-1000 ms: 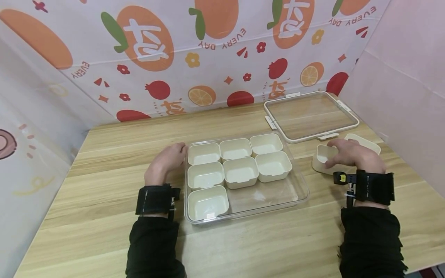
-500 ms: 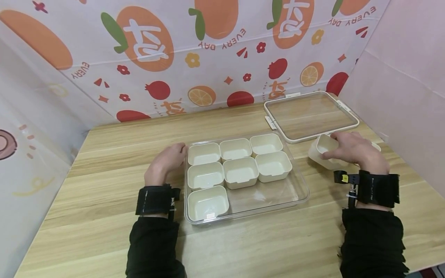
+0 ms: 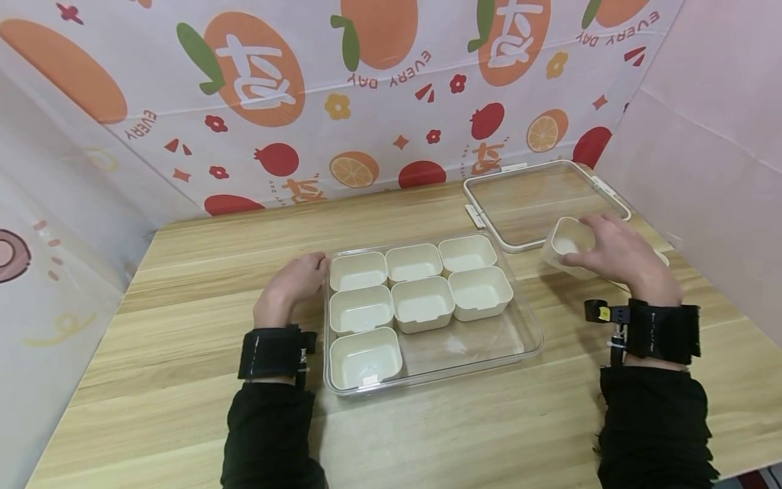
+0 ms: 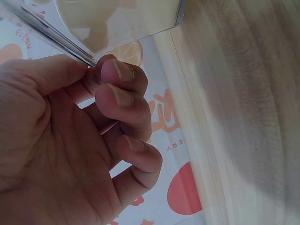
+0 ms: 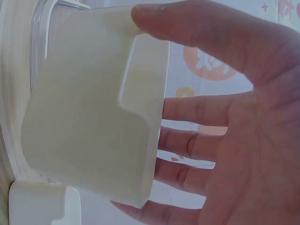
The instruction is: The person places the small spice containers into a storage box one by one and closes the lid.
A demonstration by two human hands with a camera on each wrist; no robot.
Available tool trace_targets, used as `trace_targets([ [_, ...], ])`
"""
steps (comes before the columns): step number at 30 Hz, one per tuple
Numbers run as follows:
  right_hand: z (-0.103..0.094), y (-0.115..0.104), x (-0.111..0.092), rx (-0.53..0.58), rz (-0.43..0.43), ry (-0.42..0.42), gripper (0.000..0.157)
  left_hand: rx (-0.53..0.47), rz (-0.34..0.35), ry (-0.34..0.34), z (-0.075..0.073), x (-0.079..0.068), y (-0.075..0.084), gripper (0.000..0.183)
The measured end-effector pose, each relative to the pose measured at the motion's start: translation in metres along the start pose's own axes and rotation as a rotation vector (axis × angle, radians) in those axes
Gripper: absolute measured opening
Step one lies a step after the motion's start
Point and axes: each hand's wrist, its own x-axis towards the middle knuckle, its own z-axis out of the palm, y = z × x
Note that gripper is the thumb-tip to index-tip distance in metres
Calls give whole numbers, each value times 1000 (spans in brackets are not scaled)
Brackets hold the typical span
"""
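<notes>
1. Left hand (image 3: 294, 285) pinches the rim of a clear, rectangular plastic tray (image 3: 467, 346) on the wooden tabletop (image 3: 183, 326).
2. Right hand (image 3: 626, 258) grips a cream, rounded-rectangular plastic cup (image 3: 557, 257) above the tabletop, right of the tray.
3. Seven matching cream cups (image 3: 423, 302) stand inside the tray.

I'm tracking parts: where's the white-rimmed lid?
In the head view, the white-rimmed lid lies at the right back of the table, beyond the right hand and the cup it holds.

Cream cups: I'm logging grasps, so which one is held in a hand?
The cup gripped by the right hand, outside the clear tray. Seven others sit in the tray; another, partly hidden behind that hand, is not gripped.
</notes>
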Motion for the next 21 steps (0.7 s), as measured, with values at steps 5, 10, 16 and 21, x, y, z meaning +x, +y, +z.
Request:
trace_targets([
  [5, -2, -3, -1, -7, -28, 44, 75, -6, -3, 2, 0, -1, 0, 30],
  [10, -4, -9, -2, 6, -60, 99, 75, 3, 7, 9, -1, -1, -1, 30],
  [16, -8, -20, -4, 25, -103, 156, 73, 1, 10, 11, -1, -1, -1, 30],
  [21, -12, -31, -6, 26, -140, 163, 71, 11, 19, 12, -1, 0, 0, 31],
])
